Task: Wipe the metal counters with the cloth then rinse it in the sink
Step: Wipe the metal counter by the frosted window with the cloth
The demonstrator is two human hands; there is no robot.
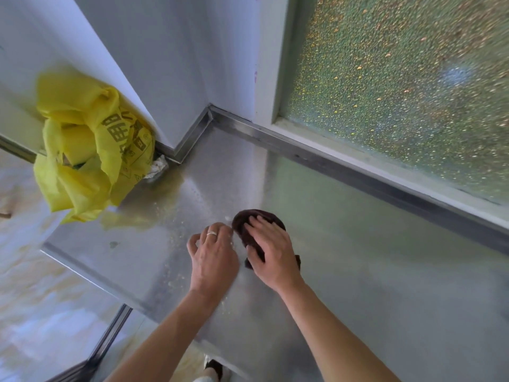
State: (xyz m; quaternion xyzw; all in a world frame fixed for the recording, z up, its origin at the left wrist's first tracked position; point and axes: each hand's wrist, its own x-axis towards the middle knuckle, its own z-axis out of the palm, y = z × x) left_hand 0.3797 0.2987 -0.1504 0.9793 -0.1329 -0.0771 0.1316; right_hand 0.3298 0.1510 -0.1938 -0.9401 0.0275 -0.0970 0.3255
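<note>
Near edge first: both forearms reach in from the bottom of the view over the metal tabletop (358, 244). Right hand (271, 252) lies on the dark brown cloth (248, 224), fingers spread fairly straight and pressing it flat to the steel; palm down, not a fist. Left hand (213, 257), ring on one finger, sits just beside it to the left. Its fingers are curled down toward the surface and I see nothing in them; whether the tips touch the steel I can't tell.

Cloth is bunched, long axis running roughly near-to-far under the right palm, far end poking out past the fingertips. So the right hand owns the cloth; the left is at most a crumb catcher.

Key relation: pale crumbs (176, 277) lie scattered left of both hands, toward the tabletop's left edge. I judge the next stroke runs leftward from the cloth, and the left hand stands in that path.

Farther out, left: yellowish smear (165, 188) on the steel, then a yellow plastic bag (91, 150) in the corner with a crumpled white wad (158, 166) against its right side. Far right: frosted window (399, 92) behind the raised rim.

No sink in view, so rinsing is a good way off.
</note>
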